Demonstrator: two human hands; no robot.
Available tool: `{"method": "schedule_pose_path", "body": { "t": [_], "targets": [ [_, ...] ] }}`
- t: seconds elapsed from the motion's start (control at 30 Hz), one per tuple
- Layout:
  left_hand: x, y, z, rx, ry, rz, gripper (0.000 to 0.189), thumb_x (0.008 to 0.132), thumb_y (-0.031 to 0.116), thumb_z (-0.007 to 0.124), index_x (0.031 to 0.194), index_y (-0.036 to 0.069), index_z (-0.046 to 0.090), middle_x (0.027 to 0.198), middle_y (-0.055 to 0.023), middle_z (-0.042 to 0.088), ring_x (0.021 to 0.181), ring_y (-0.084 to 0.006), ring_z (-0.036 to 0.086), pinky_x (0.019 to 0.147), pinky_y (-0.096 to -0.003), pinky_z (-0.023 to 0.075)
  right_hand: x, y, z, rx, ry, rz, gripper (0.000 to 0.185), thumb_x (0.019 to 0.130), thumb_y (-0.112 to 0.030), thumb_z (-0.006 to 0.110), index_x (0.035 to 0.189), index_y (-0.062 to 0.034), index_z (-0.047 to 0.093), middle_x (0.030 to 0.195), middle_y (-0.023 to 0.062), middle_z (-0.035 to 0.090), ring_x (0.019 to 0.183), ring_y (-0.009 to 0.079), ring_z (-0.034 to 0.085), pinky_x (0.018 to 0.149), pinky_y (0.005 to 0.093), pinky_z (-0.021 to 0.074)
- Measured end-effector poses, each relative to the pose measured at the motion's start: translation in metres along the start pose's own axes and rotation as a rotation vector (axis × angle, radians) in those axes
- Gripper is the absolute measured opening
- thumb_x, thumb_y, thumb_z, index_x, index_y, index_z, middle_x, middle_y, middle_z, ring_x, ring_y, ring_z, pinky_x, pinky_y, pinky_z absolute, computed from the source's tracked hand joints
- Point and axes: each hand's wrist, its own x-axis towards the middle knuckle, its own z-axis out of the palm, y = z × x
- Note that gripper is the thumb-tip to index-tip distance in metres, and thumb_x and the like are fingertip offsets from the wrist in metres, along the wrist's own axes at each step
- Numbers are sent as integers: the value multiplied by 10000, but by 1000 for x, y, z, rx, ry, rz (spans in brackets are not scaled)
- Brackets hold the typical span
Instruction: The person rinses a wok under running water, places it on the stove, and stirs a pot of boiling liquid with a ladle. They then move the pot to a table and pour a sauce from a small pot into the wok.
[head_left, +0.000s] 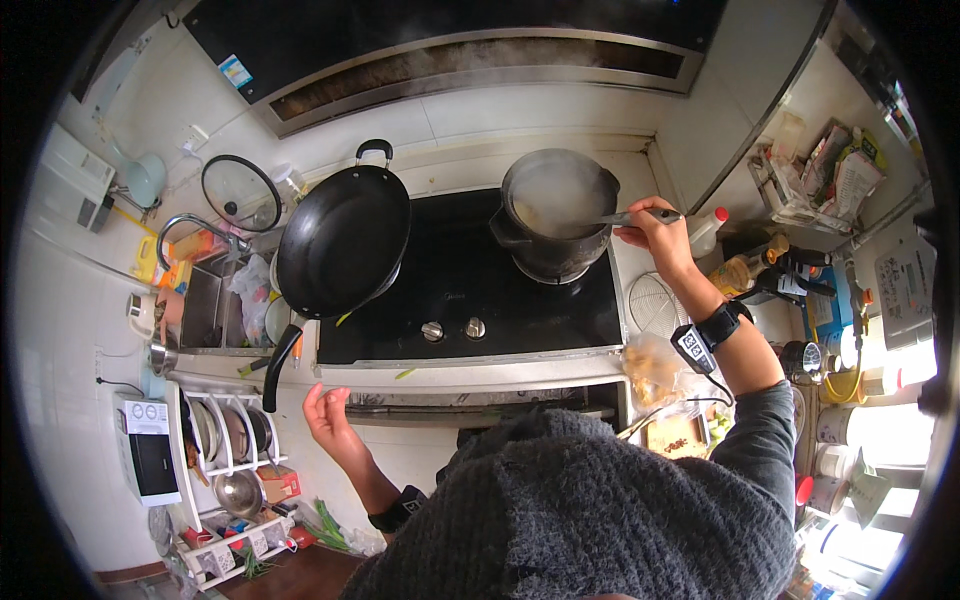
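My right hand (654, 234) grips the handle of a utensil (619, 219), whose far end goes into a dark, steaming pot (559, 247) on the right burner of the black gas hob (450, 262). Steam hides most of the pot's contents. Near the counter's front edge, my left hand (328, 412) hangs in the air with fingers slightly curled and nothing in it. It is close to the black handle (280, 371) of a large frying pan (345, 240), but a gap shows between them. The pan sits on the hob's left side and looks empty.
Left of the pan are a glass lid (241, 193), a sink (208, 307) and a faucet (180, 219). A wire strainer (656, 301), a plastic bag of food (651, 367) and bottles (739, 271) stand at the right. The range hood (480, 67) overhangs the hob. A dish rack (225, 431) is lower left.
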Motion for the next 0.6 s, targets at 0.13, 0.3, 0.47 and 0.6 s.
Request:
{"method": "schedule_pose_path", "body": {
  "t": [0.13,0.3,0.47,0.6],
  "targets": [
    [0,2,0,14,2,-8,247,917,73,452,1151,-6,458,908,-92,557,873,-167,544,885,-347,449,-5,-9,-1,97,72,3,102,819,-77,539,888,-5,524,790,83,570,690,219,655,652,271,551],
    [0,2,3,17,-5,-5,244,915,65,449,1149,-6,460,899,-89,555,871,-164,541,889,-346,448,-17,-35,-9,129,101,-38,105,832,-95,546,884,-7,521,796,67,570,688,215,656,639,260,545],
    [3,0,7,-1,-12,-8,241,912,58,449,1143,-7,462,887,-85,554,864,-160,541,884,-336,451,-27,-53,-11,91,123,-70,121,851,-111,535,941,-33,518,811,48,554,738,212,664,595,236,527],
    [3,0,7,14,-9,-3,239,912,62,453,1139,-10,463,880,-84,557,859,-160,543,878,-331,452,-32,-57,-11,56,128,-114,101,857,-93,525,935,-29,517,820,57,560,744,216,665,604,240,530]
  ]
}}
